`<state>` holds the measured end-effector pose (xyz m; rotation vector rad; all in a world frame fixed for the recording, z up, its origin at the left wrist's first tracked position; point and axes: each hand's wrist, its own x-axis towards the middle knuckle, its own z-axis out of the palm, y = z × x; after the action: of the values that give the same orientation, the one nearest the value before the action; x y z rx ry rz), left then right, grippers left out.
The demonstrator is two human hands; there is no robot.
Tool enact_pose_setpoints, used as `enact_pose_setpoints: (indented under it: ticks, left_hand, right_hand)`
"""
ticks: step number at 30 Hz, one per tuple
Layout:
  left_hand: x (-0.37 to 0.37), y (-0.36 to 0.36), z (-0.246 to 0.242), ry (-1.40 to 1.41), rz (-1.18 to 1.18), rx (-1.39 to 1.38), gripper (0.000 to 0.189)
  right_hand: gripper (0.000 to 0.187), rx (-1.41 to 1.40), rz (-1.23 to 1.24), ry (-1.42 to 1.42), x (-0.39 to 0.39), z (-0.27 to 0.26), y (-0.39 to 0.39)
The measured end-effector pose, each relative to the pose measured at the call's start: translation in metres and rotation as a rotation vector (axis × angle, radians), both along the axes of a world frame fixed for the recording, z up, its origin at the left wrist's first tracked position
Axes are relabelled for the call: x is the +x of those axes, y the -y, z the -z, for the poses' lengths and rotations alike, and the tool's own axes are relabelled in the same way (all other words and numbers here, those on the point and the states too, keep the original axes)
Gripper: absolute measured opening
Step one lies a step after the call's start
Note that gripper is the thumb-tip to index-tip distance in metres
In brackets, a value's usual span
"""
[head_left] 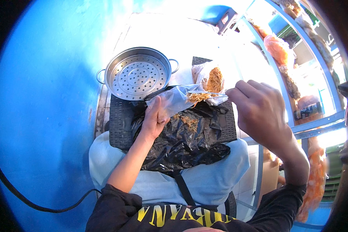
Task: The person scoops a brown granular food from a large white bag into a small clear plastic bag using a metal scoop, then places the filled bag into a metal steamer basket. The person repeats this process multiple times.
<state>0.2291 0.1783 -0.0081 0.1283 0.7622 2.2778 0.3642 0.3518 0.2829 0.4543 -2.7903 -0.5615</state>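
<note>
My left hand (pixel 156 117) grips a clear plastic bag (pixel 174 97) by its lower part, its mouth turned to the right. My right hand (pixel 256 108) holds a thin metal utensil (pixel 216 94), apparently tongs, by its right end. At its far end a clump of thin, golden-brown shredded food (pixel 197 97) sits at the bag's mouth. Just behind it stands a larger clear bag (pixel 201 72) with more shreds (pixel 214 79) inside. Below the hands, a crumpled black plastic sheet (pixel 188 145) covers part of a dark woven-pattern surface (pixel 120 127), with loose shreds (pixel 190 122) on it.
A round metal steamer pan (pixel 139 74) with a perforated bottom and two handles stands at the back left. A blue wall (pixel 46 101) rises on the left. On the right is a metal-framed glass case (pixel 319 123). A black cable (pixel 46 207) hangs at lower left.
</note>
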Motion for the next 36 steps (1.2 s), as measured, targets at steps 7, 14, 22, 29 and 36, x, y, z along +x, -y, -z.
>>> enact_pose_setpoints:
  ticks: [7,14,22,29,36]
  left_hand:
    - [-0.001,-0.002,0.003,0.036,-0.027,-0.042,0.059]
    - [0.004,-0.005,-0.003,0.094,-0.049,-0.022,0.05]
    - [0.002,-0.004,0.004,0.024,0.01,-0.014,0.066]
    - [0.008,-0.004,-0.009,-0.089,-0.022,-0.088,0.05]
    - [0.009,-0.006,-0.011,-0.253,0.011,-0.117,0.057]
  right_hand:
    - [0.018,-0.013,0.039,-0.015,0.002,-0.004,-0.001]
    - [0.015,-0.069,0.024,-0.039,0.009,-0.003,-0.006]
    - [0.013,-0.089,0.014,-0.061,0.012,-0.003,-0.012]
    - [0.013,-0.051,0.006,0.027,0.007,0.008,-0.012]
    - [0.018,-0.128,-0.011,0.182,-0.007,0.031,-0.01]
